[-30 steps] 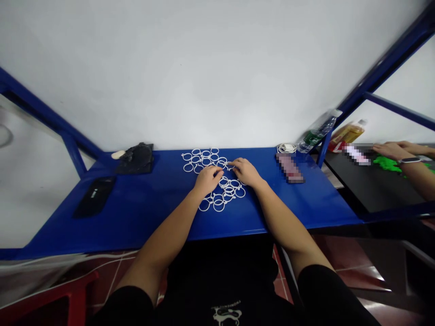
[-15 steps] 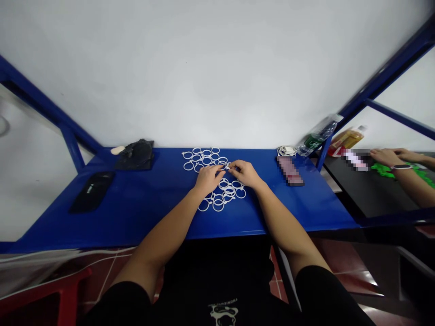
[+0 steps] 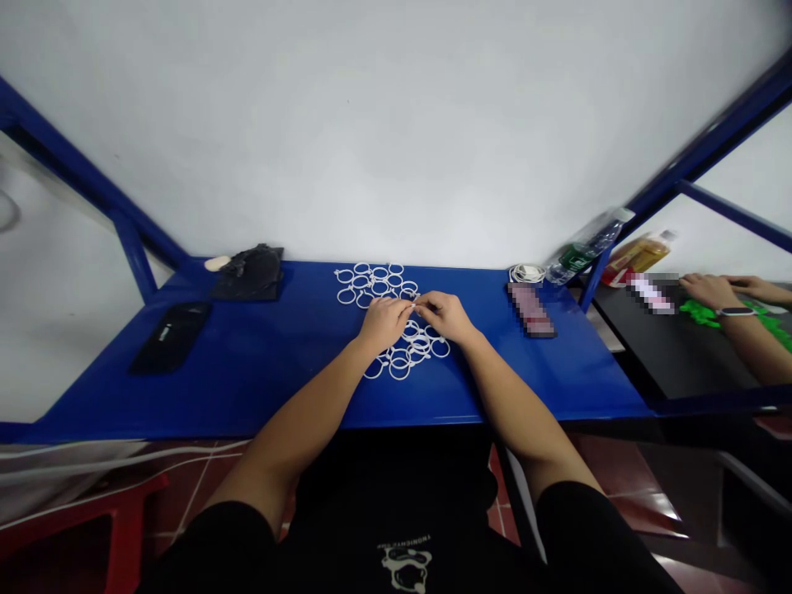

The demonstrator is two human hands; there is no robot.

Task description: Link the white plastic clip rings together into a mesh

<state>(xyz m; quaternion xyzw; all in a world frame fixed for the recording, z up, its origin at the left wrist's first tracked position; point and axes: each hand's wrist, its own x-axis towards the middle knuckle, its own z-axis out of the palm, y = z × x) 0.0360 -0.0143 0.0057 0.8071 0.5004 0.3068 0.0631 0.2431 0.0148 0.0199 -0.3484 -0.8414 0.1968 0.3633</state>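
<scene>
Black phone (image 3: 170,334) lies well left of the grip. Left hand (image 3: 384,322): grip pinched shut on a white ring (image 3: 413,307). Right hand (image 3: 446,317): grip pinched on the same ring, opposite side. Ring cluster (image 3: 377,285) lies on the blue desk (image 3: 278,371), under and beyond both grips.

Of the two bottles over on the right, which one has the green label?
The clear bottle, next to the coiled white cable at the blue table's right end. The other bottle, farther right, holds amber liquid.
</scene>
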